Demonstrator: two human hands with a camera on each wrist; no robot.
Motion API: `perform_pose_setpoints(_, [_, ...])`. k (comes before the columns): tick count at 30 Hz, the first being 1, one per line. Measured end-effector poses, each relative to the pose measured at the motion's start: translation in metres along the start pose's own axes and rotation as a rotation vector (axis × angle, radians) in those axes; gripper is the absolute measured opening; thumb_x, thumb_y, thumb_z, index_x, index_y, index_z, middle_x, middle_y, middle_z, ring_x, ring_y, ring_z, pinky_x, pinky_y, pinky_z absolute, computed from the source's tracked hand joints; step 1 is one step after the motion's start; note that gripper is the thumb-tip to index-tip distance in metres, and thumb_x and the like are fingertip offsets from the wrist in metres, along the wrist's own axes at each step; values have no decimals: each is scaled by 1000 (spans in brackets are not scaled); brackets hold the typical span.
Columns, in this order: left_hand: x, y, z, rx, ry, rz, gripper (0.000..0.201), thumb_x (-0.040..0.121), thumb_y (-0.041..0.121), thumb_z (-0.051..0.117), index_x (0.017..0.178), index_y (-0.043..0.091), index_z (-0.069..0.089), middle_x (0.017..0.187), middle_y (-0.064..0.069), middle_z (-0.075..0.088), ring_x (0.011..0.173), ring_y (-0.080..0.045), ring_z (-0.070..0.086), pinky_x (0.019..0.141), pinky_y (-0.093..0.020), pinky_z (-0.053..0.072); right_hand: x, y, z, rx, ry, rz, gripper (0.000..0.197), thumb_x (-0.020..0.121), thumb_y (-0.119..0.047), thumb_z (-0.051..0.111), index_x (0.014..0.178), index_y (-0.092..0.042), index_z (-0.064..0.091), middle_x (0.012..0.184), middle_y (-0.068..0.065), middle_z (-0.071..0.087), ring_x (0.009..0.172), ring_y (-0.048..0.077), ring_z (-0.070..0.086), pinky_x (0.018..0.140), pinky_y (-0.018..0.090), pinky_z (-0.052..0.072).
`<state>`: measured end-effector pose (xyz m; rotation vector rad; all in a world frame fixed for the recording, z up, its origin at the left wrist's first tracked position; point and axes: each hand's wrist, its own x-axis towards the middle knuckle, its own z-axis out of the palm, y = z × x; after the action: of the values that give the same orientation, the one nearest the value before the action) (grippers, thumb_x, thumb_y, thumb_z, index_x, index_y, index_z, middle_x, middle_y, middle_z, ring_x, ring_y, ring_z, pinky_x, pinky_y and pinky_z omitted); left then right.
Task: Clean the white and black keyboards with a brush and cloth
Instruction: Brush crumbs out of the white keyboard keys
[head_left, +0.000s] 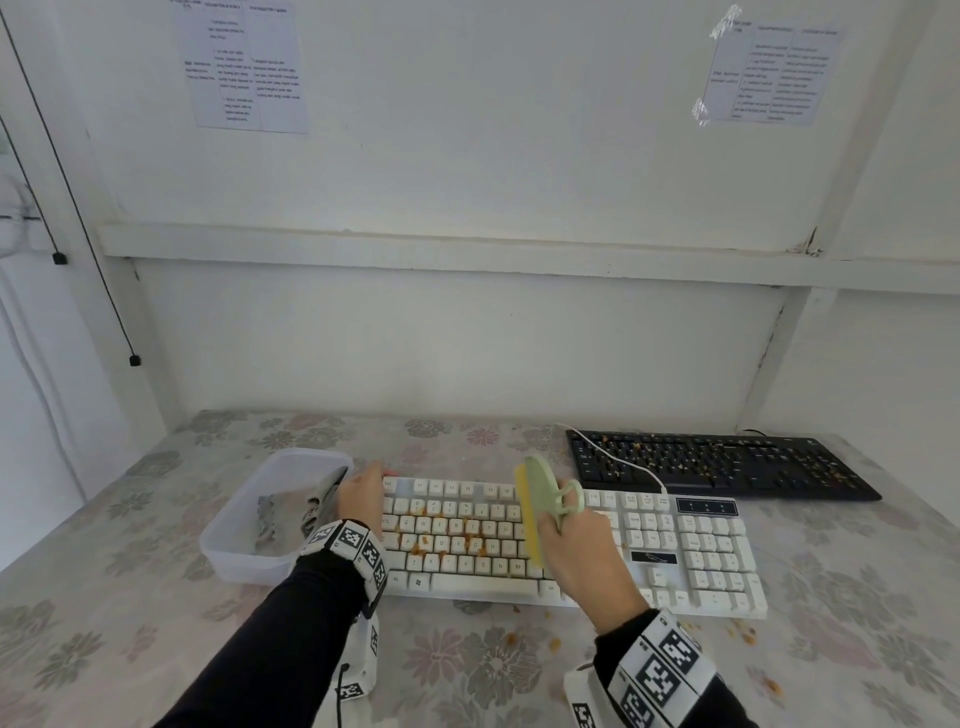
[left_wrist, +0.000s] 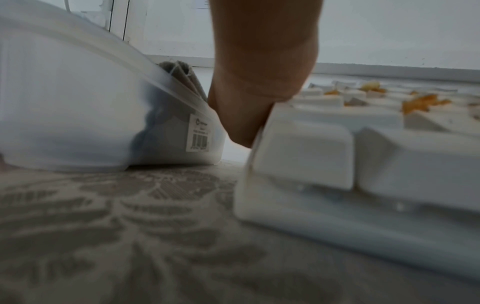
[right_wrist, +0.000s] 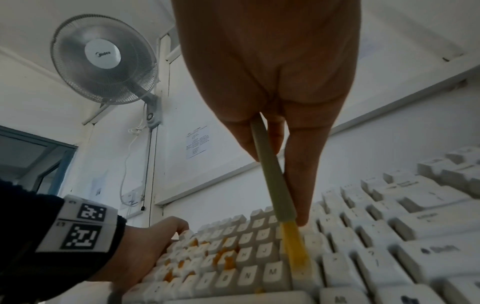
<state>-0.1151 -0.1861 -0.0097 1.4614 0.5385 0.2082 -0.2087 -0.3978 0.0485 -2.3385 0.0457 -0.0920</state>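
Nearest, at 6 o'clock, two dark sleeves with black-and-white marker bands are seen over the flowered surface (head_left: 130, 525), where orange crumbs (head_left: 555, 643) lie scattered. The right hand (head_left: 584, 551) is closed on a pale green brush (head_left: 543, 493), pinched between thumb and fingers (right_wrist: 302, 164), its yellow bristles (right_wrist: 294, 251) set down among the middle keys of the white keyboard (head_left: 701, 551). More crumbs are lodged between the keys at 9 o'clock from the bristles. The left hand (head_left: 358, 496) is laid on the keyboard's left end, fingers curled over its far corner. Just beside it, at 9 o'clock, a translucent plastic tub (head_left: 244, 519) holds a folded grey cloth (head_left: 322, 499). Farther off, at 1 o'clock, the crumb-strewn black keyboard (head_left: 717, 465) lies against the wall.
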Motion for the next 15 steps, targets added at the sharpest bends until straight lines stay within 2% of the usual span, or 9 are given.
perform_pose_setpoints(1, [-1,0,0,-3,-1,2,22,88,18,49,76,10,65,65,-8,59,57,-23,53,58,-29,43,-1,1,0,-17,-22,30,8,97,-15,41,92,-19,36,60,-3,44,45,6,40,33,13,31])
perform_pose_setpoints(3, [-1,2,0,-2,3,1,22,88,17,49,73,10,64,64,-8,59,56,-23,53,59,-30,43,-3,6,1,-61,-59,70,28,96,-14,41,72,-22,31,58,-4,40,43,5,37,33,12,28])
perform_pose_setpoints(4, [-1,1,0,2,6,0,23,87,18,50,71,11,63,63,-8,59,56,-23,53,60,-30,44,-5,8,2,-68,-83,87,32,95,-13,41,69,-24,27,59,-4,40,44,6,37,35,12,28])
perform_pose_setpoints(7, [-1,1,0,9,13,-6,23,86,19,51,67,12,62,62,-9,59,57,-25,54,63,-33,45,-10,8,-3,-32,-140,112,21,92,-11,41,76,-21,33,65,-3,44,50,7,41,39,13,33])
perform_pose_setpoints(9, [-1,1,0,1,5,-7,22,86,19,50,70,11,63,64,-9,59,58,-25,53,63,-33,44,-12,7,-9,-42,-134,104,25,92,-11,41,71,-22,34,67,-3,45,51,7,41,41,12,32])
perform_pose_setpoints(12, [0,1,0,-3,3,-6,23,87,18,50,70,11,63,64,-8,59,58,-24,52,62,-32,44,-4,6,-14,17,-7,71,23,94,-13,41,71,-17,40,63,-1,46,49,9,42,43,16,34])
perform_pose_setpoints(15, [-1,2,0,-11,11,-13,25,87,18,50,67,12,63,61,-6,59,57,-24,53,61,-31,44,2,4,-14,44,115,-5,8,97,-16,41,93,-21,35,64,-1,49,48,10,45,39,15,34])
